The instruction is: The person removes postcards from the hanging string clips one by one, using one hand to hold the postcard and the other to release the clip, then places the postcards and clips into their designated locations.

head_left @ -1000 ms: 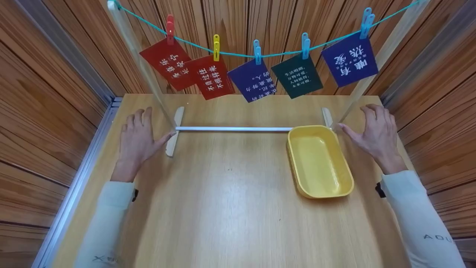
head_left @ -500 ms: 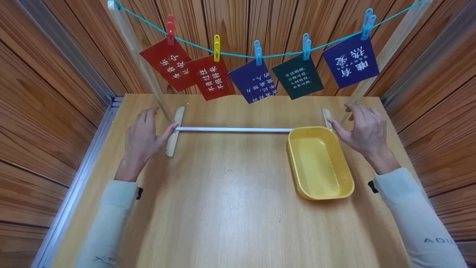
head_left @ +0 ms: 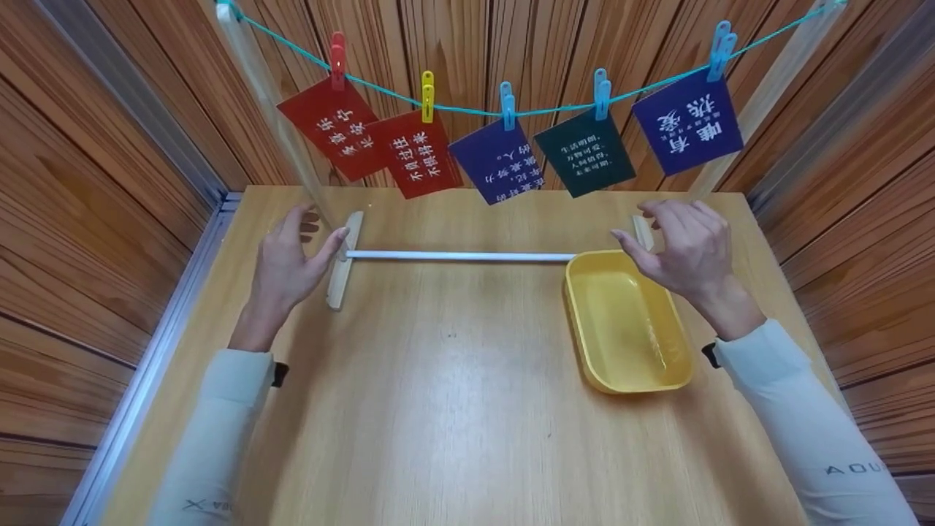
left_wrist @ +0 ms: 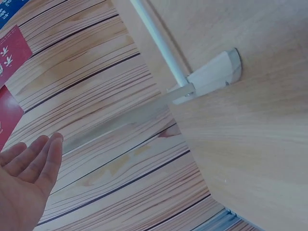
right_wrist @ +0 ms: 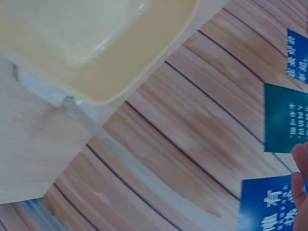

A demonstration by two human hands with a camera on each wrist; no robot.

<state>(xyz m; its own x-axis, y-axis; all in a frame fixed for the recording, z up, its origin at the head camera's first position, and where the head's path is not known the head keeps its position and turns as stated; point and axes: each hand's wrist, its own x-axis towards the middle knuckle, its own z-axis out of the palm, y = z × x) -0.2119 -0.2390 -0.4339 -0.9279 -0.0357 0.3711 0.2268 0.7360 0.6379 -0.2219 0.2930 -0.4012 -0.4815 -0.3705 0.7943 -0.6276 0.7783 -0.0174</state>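
My left hand [head_left: 286,263] is raised beside the left post of a wooden frame, its fingers loose and holding nothing. Over the far end of a yellow plastic tub [head_left: 628,329] hovers my right hand [head_left: 687,252], thumb and fingers apart, nothing in it. Above, a teal string carries a row of clothespins: a red clothespin [head_left: 337,62], a yellow clothespin [head_left: 428,95] and several blue ones. Each clips a printed card: two red cards [head_left: 332,128], a purple card [head_left: 497,161], a dark green card [head_left: 584,153] and a dark blue card [head_left: 690,120].
The frame's left post [head_left: 277,117] and right post [head_left: 774,95] lean outward in view. A white rod [head_left: 460,256] joins their feet, with the left foot [head_left: 340,281] near my left hand. Wood-patterned walls [head_left: 88,219] close in the tabletop [head_left: 453,424].
My right hand has moved left, from beside the right post to over the tub's far end. My left hand has shifted slightly right, toward the left post. Cards and tub stay put.
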